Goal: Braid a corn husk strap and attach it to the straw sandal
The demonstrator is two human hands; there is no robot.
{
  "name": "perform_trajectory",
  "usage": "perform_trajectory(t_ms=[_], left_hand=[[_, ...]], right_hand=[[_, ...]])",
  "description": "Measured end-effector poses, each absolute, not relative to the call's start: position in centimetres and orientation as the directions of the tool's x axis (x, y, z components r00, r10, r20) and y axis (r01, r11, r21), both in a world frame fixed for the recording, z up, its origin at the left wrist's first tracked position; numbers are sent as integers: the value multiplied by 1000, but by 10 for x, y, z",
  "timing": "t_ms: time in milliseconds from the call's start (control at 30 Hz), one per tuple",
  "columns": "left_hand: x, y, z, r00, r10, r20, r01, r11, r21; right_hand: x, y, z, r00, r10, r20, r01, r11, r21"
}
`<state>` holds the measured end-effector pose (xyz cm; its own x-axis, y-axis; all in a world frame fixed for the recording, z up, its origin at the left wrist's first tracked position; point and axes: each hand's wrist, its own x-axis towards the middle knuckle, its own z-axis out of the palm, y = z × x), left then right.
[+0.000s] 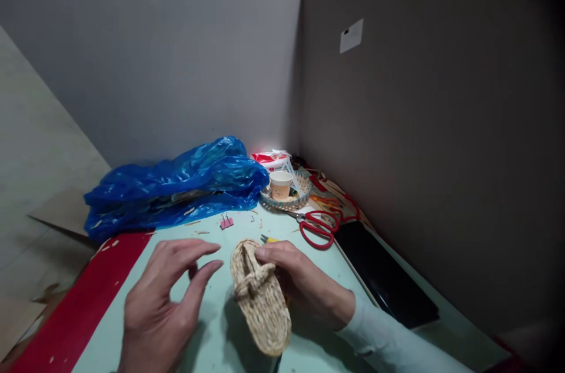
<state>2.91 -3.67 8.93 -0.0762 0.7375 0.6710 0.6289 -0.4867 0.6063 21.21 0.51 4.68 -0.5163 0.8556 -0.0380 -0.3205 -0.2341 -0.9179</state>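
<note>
A small woven straw sandal (261, 296) with a braided strap stands tilted on its edge on the pale green table top (212, 332). My right hand (304, 285) grips it from the right side, thumb over the upper rim. My left hand (165, 296) hovers just left of the sandal with its fingers stretched out and apart, holding nothing.
A crumpled blue plastic bag (176, 185) lies at the back left. A paper cup (281, 183) sits in a woven tray (298, 196). Red scissors (315, 227), a pink binder clip (226, 222) and a black flat slab (384, 276) lie right. Grey partition walls close in behind and right.
</note>
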Motion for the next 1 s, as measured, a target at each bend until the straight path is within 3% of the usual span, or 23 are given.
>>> perform_trajectory(t_ms=[100,167,267,767,1000], left_hand=[[27,-22,94,251,717,650,589,-646,485],[27,-17,91,341,696,632,585,-683,437],[27,-18,83,360,670,649,603,-698,386],[19,-28,69,447,669,594,577,-723,381],[13,-27,54,506,594,625,532,-786,316]], right_hand=[[213,2,48,-582,810,-66,-295,-287,-911],[213,2,47,-599,798,-62,-284,-285,-916],[214,2,47,-617,786,-44,-250,-249,-935],[213,-1,41,-635,771,-43,-165,-191,-968],[211,-4,40,-613,788,-53,-129,-166,-978]])
